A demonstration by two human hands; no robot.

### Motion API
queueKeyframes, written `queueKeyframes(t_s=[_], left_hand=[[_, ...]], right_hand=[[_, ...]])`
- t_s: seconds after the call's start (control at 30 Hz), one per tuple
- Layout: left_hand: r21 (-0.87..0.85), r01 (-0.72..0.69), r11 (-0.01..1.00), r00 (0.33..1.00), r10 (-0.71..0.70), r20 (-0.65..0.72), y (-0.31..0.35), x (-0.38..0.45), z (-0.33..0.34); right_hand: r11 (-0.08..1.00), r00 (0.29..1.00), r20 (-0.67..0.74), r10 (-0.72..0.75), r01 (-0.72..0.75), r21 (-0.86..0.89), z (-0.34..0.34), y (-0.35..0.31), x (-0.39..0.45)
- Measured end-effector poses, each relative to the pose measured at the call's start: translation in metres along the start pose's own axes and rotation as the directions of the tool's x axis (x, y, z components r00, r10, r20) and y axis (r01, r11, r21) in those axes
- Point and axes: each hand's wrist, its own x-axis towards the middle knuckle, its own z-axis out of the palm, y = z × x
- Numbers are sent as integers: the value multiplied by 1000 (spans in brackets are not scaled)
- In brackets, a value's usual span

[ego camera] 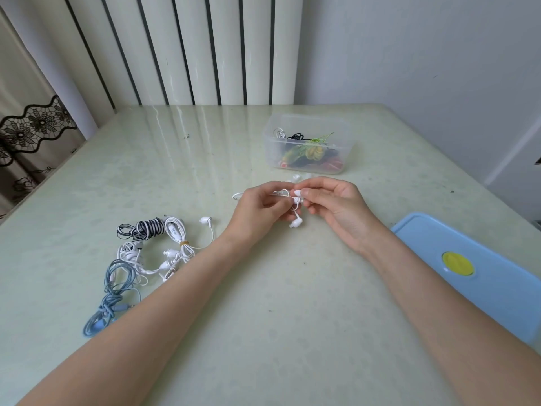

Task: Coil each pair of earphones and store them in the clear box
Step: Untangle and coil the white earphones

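Left hand [260,205] and right hand [333,200] meet at bench [263,288] centre, fingers of both pinching white earphones [295,197]; one earbud dangles below. Clear box [307,143] at 12 o'clock, just beyond hands, holding coiled earphones. Uncoiled earphone pile [143,253] at 9 o'clock. Blue lid [483,273] at 3 o'clock.

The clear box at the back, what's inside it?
The clear box holds bundled earphone cords: white and black ones on top, a green-yellow bundle in the middle, and red low down. Whatever lies beneath them is covered.
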Motion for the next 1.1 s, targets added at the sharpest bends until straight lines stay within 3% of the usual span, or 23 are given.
queueKeyframes(t_s=[0.1,0.23,0.6,1.1], left_hand=[[-139,49,989,997,-57,-49,1,0,-1],[-229,69,971,994,-86,-65,-1,2,-3],[-144,67,987,993,-80,-86,1,0,-1],[-248,63,967,992,-87,-86,0,0,-3]], right_hand=[[993,998,-63,22,-14,116,-3,1,2],[996,999,-23,26,-24,90,-3,2,2],[997,999,-51,6,-2,78,-1,2,0],[991,998,-51,27,-20,134,1,1,0]])
